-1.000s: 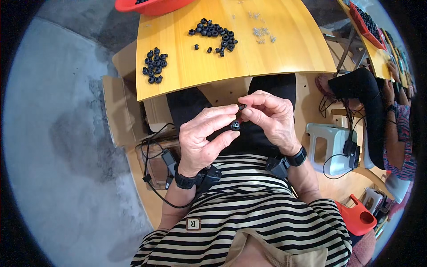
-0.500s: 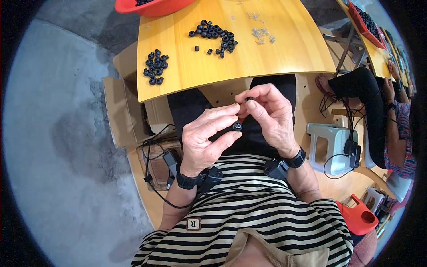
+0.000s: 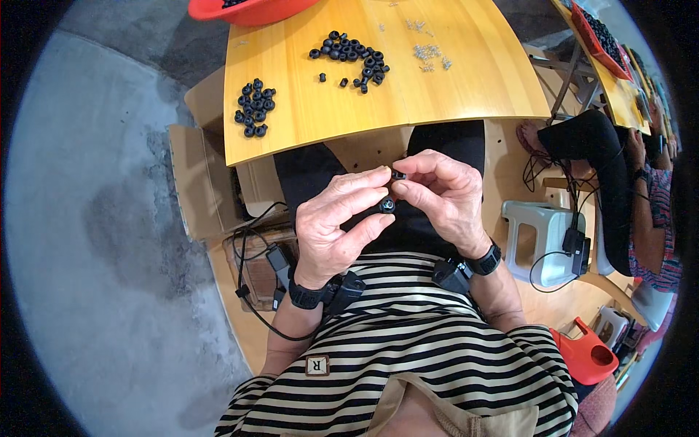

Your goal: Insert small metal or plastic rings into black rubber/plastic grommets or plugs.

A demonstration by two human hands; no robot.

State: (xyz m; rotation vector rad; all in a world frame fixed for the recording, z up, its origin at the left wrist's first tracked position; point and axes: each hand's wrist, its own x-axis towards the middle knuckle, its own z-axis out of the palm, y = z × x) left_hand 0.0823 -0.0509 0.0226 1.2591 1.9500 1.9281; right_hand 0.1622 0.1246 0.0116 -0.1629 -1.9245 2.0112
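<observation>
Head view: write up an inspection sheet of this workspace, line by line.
Surface: yellow wooden table, red basin at its far edge.
Job's things: small black ring pinched in the left hand; tiny dark piece at the right hand fingertips.
Clutter: two heaps of black rings, the small heap left and the large heap centre; small metal bits.
Grippers: both hands raised over the lap, fingertips close together.
Cables: black cable hanging from the left wrist strap.
Surroundings: cardboard box, grey stool, another person seated at right.
</observation>
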